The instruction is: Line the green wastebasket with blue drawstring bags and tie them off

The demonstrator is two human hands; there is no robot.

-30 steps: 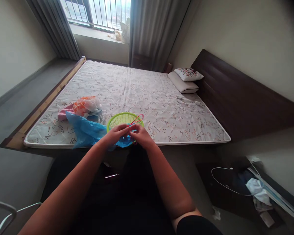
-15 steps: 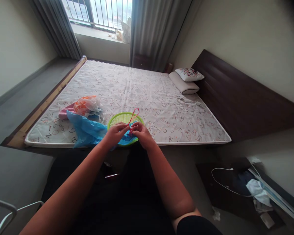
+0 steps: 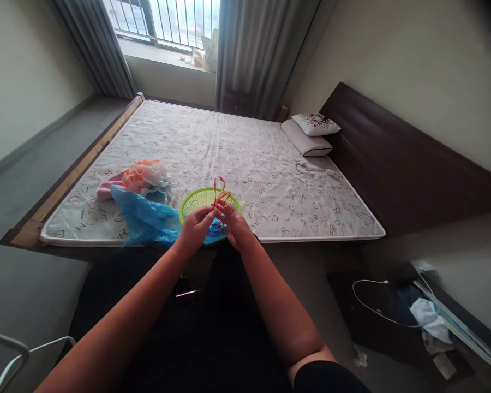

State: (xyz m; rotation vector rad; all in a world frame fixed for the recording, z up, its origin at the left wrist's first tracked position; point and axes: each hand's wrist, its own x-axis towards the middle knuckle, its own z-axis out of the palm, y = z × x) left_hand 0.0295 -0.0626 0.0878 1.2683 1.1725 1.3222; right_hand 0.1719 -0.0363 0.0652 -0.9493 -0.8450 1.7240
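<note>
My left hand point(image 3: 194, 229) pinches a thin red drawstring point(image 3: 220, 184), which rises in a narrow loop above the fingers. Close against it, my right hand point(image 3: 236, 225) has its fingers bent round more of the same string. Both hands are over a green plastic basket point(image 3: 187, 197) at the near edge of the bed. A blue plastic bag point(image 3: 147, 218) spreads from the left into the basket, partly hidden by my left hand. Blue plastic also shows below the fingers. Whether the string joins the bag is hidden.
The bare mattress point(image 3: 245, 147) bears a crumpled orange-and-white bag point(image 3: 144, 176) and a pink cloth point(image 3: 110, 187) at left. Pillows point(image 3: 311, 134) lie by the dark headboard point(image 3: 384, 147). At lower right, a dark low surface point(image 3: 352, 311) holds a white cable and cloth.
The red loop has narrowed and stands more upright, and more red string shows around my right fingers. My hands stay over the basket. The bags on the bed have not moved.
</note>
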